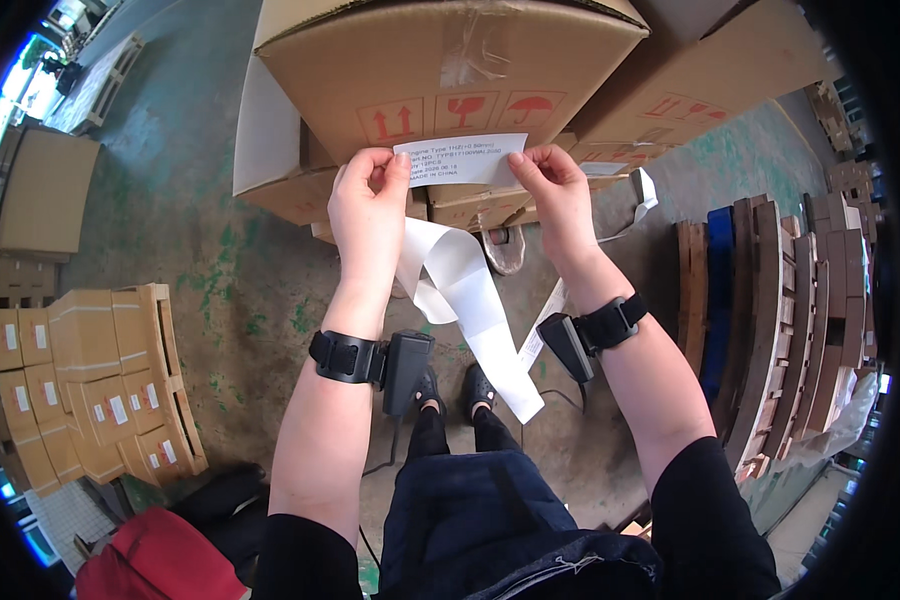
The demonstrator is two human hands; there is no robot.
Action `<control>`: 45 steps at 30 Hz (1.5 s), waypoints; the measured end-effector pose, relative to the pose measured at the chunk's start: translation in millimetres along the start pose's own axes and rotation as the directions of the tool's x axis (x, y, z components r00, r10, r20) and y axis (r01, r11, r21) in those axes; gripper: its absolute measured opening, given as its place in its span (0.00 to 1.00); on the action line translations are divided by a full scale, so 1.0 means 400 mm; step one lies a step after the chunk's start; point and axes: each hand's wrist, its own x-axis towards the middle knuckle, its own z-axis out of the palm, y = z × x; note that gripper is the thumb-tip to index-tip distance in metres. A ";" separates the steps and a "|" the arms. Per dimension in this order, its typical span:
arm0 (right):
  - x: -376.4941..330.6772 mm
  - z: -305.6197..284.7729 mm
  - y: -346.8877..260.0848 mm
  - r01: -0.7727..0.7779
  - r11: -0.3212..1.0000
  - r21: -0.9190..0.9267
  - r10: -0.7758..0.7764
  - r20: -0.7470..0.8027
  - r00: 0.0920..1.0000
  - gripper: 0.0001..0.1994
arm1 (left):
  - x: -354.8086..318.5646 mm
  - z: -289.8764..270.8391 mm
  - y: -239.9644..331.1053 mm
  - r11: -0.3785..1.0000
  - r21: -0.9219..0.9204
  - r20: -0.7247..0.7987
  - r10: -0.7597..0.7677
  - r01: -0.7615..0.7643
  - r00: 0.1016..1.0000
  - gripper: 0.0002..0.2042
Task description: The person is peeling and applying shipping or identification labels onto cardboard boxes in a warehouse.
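A white printed label [465, 165] is stretched between my two hands, against the lower front of a large cardboard carton [450, 65]. My left hand [368, 205] pinches the label's left end between thumb and fingers. The right end is pinched by my right hand [558, 195]. Below my left hand dangles a long curling white paper strip [480, 325]; where its upper end is held, I cannot make out. Another white strip [645, 195] shows beyond my right wrist, with a printed length [544, 325] hanging lower.
More cartons [710, 85] are stacked beside and under the front one. At the left stands a pallet load of small labelled boxes [90, 380]. Wooden pallets [760, 320] stand on edge at the right. A red cloth item [165, 560] lies at lower left. Cables hang from my wrist-worn devices.
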 end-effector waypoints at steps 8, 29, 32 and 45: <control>0.041 0.034 0.002 0.013 0.999 0.049 -0.007 -0.109 0.994 0.11 | 0.010 0.041 0.003 0.980 -0.165 -0.094 -0.129 0.112 0.987 0.10; 0.005 -0.070 -0.230 0.340 0.813 -0.473 -0.107 0.452 0.885 0.14 | -0.587 0.090 0.183 0.949 -0.305 0.949 0.295 0.086 0.109 0.09; -0.019 -0.126 -0.320 0.330 0.859 -0.391 -0.125 0.465 0.876 0.12 | -0.617 0.148 0.235 0.912 -0.395 0.905 0.407 -0.112 0.125 0.11; -0.168 -0.178 -0.420 0.303 0.897 -0.323 -0.142 0.440 0.887 0.12 | -0.708 0.245 0.247 0.924 -0.383 0.674 0.271 0.012 0.687 0.10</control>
